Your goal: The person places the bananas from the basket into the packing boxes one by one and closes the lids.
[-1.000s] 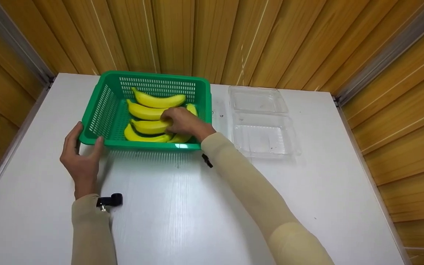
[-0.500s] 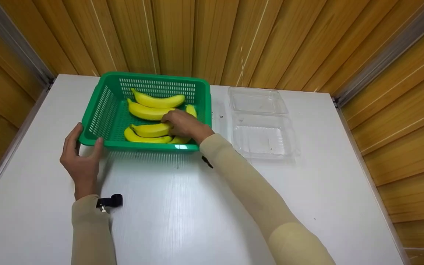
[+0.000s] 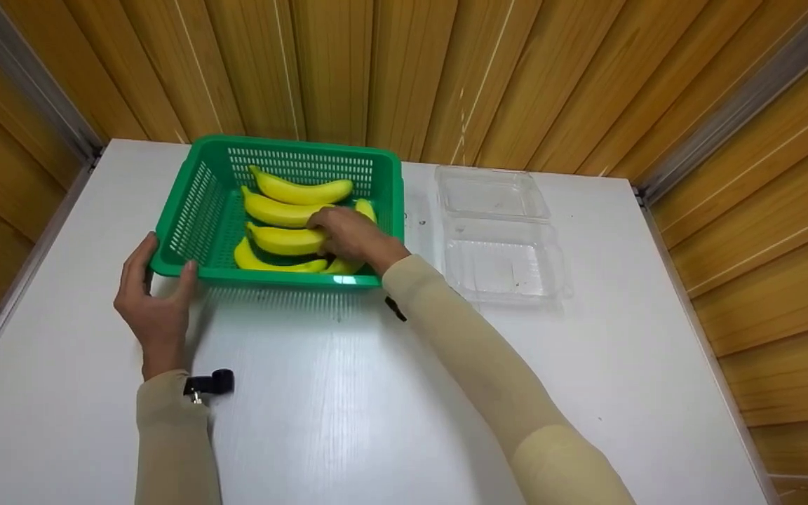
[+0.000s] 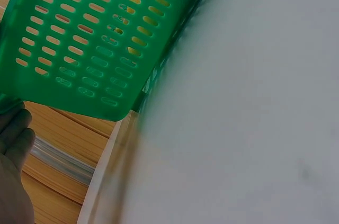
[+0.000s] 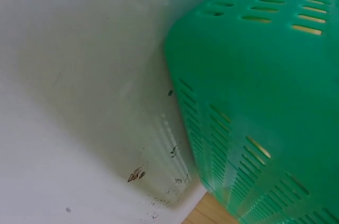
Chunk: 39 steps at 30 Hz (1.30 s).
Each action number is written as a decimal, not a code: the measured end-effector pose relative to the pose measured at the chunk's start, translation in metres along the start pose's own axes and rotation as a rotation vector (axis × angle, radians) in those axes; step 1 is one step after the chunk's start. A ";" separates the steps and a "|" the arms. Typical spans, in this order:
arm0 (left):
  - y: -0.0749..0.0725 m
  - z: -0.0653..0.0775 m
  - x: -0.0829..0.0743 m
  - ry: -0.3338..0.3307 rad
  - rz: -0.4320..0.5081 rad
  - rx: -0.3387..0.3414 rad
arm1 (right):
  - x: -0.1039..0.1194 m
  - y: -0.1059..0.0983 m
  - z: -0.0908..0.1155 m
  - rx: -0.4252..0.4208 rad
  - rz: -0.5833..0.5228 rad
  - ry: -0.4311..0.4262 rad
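Note:
My right hand reaches into the green plastic basket and grips the right end of a yellow banana; its fingertips are partly hidden. Two bananas, an upper one and a middle one, lie behind it. In front lies another curved banana, and one on the right is partly covered by the hand. My left hand holds the basket's front left corner, thumb at the front rim and fingers along the side. In the left wrist view, left fingers lie against the basket edge.
A clear plastic clamshell box lies with its lid folded back, right of the basket. The white table meets wood-look panels behind. Dark marks show on the table beside the basket.
The banana in my right hand shifted towards the front banana, then back towards the middle one. The left hand and the basket have hardly moved.

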State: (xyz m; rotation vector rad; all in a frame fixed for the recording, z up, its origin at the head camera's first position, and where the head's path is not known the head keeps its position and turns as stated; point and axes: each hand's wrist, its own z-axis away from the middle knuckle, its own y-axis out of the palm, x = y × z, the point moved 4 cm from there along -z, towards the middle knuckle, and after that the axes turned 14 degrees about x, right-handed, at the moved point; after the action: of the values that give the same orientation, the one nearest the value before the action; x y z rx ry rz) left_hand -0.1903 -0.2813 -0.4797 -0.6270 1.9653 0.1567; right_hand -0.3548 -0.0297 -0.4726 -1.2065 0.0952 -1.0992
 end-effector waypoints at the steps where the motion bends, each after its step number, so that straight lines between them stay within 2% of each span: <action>1: 0.000 0.000 0.000 -0.001 -0.001 0.000 | 0.000 -0.001 0.000 -0.007 -0.006 -0.003; 9: 0.000 -0.002 0.005 -0.006 -0.003 -0.003 | 0.003 -0.004 0.005 -0.040 -0.077 -0.021; 17: 0.001 -0.001 0.006 0.009 0.012 -0.016 | 0.005 -0.006 0.007 -0.077 -0.081 -0.069; 27: 0.001 0.002 0.001 0.021 0.052 -0.014 | 0.005 -0.011 0.017 -0.192 -0.205 -0.130; 39: 0.001 0.001 0.001 0.021 0.042 -0.018 | 0.015 -0.030 0.036 -0.278 -0.196 -0.236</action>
State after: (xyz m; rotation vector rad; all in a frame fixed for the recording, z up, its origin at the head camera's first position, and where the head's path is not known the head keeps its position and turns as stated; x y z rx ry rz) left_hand -0.1904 -0.2802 -0.4812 -0.6010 2.0002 0.1942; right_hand -0.3441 -0.0136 -0.4268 -1.6144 -0.0551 -1.1293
